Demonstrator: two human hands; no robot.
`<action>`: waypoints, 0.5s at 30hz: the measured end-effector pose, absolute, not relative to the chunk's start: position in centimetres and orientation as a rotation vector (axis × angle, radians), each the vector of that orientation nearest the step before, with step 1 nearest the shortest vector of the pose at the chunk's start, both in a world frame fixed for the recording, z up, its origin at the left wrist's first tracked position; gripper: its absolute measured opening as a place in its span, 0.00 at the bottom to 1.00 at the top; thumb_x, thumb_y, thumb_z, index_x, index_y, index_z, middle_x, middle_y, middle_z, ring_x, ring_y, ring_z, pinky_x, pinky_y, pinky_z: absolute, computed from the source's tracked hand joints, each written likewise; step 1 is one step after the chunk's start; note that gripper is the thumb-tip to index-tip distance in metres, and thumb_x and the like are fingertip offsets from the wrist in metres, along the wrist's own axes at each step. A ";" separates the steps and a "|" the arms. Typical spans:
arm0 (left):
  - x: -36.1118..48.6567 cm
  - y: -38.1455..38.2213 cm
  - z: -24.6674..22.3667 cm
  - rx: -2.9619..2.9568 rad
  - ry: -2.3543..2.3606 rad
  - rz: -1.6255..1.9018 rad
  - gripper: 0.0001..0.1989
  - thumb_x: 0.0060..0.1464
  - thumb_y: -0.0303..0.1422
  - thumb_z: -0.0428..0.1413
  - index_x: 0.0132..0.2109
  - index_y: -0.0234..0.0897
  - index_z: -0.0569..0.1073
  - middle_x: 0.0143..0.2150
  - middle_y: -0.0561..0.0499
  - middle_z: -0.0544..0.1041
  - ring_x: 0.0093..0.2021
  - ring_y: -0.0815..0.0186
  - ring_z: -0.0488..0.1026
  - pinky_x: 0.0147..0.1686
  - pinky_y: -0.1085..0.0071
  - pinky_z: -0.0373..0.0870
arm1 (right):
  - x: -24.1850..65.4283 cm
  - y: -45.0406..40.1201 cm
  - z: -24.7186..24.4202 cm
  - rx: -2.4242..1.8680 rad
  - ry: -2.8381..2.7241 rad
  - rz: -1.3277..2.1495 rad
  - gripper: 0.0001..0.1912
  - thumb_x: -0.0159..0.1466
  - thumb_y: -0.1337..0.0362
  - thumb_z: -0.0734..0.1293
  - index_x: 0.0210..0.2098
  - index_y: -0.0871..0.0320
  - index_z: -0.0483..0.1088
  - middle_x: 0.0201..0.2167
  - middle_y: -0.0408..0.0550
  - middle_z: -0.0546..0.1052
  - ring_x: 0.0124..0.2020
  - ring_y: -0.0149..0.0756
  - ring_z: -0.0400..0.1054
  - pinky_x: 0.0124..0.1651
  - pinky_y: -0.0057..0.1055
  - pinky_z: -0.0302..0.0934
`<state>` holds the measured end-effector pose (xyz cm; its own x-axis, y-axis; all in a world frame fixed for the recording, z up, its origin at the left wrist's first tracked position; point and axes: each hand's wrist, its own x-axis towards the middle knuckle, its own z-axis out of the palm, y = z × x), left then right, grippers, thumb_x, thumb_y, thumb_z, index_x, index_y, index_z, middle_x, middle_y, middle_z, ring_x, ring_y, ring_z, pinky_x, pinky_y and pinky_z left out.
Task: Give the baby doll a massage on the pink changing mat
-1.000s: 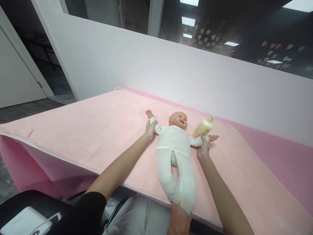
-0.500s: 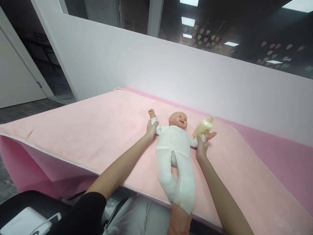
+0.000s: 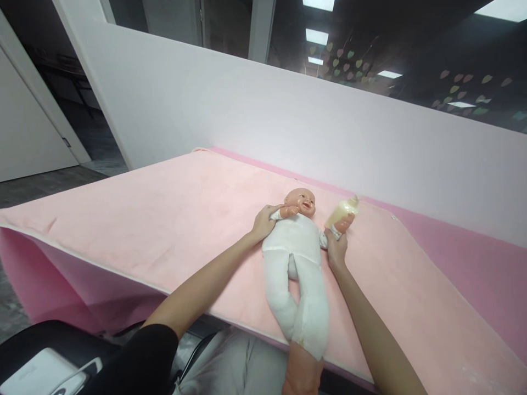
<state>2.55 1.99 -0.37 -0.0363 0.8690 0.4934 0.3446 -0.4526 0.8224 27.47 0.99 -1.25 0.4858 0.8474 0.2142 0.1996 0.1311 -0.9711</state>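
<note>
A baby doll [image 3: 293, 236] in a white cloth suit lies on its back on the pink table cover, its head toward the wall and its feet over the near edge. My left hand [image 3: 264, 221] is closed round the doll's arm on the left, which is bent inward across the upper chest below the chin. My right hand [image 3: 336, 247] grips the doll's other arm near the wrist, beside its body. Behind that arm's hand lies a pale yellow bottle [image 3: 342, 209], partly covered by it.
The pink cover [image 3: 135, 219] hangs over the table's left and front edges. A white wall [image 3: 288, 120] with dark glass above stands behind. At the lower left, a white device [image 3: 43, 373] with a cable rests on a black chair [image 3: 53, 334].
My left hand has brought the doll's arm from raised beside the head to across its chest. My right hand has moved slightly inward, lifting the other arm's hand up against the bottle.
</note>
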 end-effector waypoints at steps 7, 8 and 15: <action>2.6 2.0 -0.3 1.833 1.315 1.494 0.30 0.43 0.20 0.49 0.53 0.44 0.75 0.44 0.47 0.76 0.46 0.57 0.71 0.49 0.64 0.65 | 27.0 0.1 -0.8 -1.399 -1.298 0.513 0.21 0.49 0.53 0.67 0.37 0.61 0.72 0.34 0.49 0.76 0.35 0.39 0.66 0.39 0.32 0.60; 2.6 1.9 -0.3 1.827 1.314 1.494 0.30 0.43 0.20 0.49 0.53 0.44 0.75 0.43 0.48 0.76 0.46 0.57 0.71 0.49 0.64 0.65 | 26.9 0.0 -0.8 -1.390 -1.340 0.511 0.21 0.50 0.54 0.66 0.39 0.60 0.73 0.35 0.49 0.76 0.36 0.39 0.66 0.40 0.32 0.60; 2.6 1.9 -0.3 1.881 1.351 1.459 0.30 0.43 0.21 0.48 0.55 0.41 0.74 0.44 0.46 0.75 0.46 0.57 0.71 0.49 0.64 0.66 | 26.6 -0.4 -0.6 -1.370 -1.437 0.499 0.24 0.51 0.58 0.64 0.47 0.57 0.73 0.42 0.48 0.77 0.43 0.41 0.67 0.44 0.32 0.60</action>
